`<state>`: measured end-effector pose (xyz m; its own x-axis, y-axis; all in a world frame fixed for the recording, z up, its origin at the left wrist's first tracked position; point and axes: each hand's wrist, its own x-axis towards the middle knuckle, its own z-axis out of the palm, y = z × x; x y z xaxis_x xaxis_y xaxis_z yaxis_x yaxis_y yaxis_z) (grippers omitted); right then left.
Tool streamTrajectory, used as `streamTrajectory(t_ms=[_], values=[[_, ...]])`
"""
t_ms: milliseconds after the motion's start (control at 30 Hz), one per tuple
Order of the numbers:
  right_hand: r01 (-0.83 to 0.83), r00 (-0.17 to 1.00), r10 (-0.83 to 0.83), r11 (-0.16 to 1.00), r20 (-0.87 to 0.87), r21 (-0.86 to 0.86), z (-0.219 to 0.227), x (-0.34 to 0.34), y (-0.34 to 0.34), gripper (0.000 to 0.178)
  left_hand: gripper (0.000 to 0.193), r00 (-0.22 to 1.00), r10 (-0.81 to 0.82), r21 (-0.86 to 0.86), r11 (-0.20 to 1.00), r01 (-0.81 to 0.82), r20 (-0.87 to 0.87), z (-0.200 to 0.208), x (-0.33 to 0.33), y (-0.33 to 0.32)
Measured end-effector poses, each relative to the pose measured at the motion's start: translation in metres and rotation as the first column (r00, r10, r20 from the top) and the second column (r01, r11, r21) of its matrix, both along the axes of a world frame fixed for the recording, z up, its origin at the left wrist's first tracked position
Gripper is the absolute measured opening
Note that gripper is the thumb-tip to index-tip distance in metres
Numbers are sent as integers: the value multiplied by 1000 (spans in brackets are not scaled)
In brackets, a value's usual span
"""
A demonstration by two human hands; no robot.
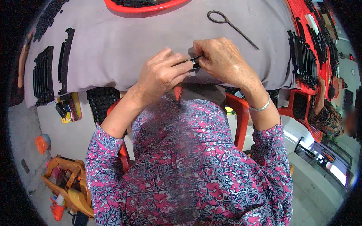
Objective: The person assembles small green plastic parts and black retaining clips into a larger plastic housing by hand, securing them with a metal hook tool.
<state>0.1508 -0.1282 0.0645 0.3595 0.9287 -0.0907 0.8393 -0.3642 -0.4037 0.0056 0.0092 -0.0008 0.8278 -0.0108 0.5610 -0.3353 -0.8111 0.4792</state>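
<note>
Both my hands meet over the near edge of a table covered in grey cloth (113, 45). My left hand (162, 73) and my right hand (220, 60) pinch the same small thin black plastic strip (193, 61) between fingertips; most of the strip is hidden by my fingers. A silver bangle sits on my right wrist. My sleeves are a pink, white and navy print.
Rows of black plastic strips (43, 75) lie at the table's left, more (303, 60) at the right. A metal rod with a looped end (230, 24) lies beyond my hands. A red tray (143, 5) is at the far edge. A red chair (239, 113) is under me. Another person (328, 113) sits at right.
</note>
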Motion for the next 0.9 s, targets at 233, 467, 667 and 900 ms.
streamTrajectory(t_ms=[233, 467, 667, 900], values=[[-18, 1000, 19, 999, -18, 43, -6, 0, -1, 11, 24, 999, -19, 20, 1000, 19, -34, 1, 0, 2], [-91, 996, 91, 995, -5, 38, -7, 4, 2, 8, 25, 997, -46, 33, 998, 48, -68, 3, 0, 4], [-86, 996, 87, 994, -16, 65, -10, 6, 2, 9, 28, 999, -42, 59, 997, 42, 1, -1, 1, 4], [-142, 969, 149, 989, -198, 50, -2, 25, 0, 15, 29, 998, -32, 38, 999, 34, -62, 1, -3, 4]])
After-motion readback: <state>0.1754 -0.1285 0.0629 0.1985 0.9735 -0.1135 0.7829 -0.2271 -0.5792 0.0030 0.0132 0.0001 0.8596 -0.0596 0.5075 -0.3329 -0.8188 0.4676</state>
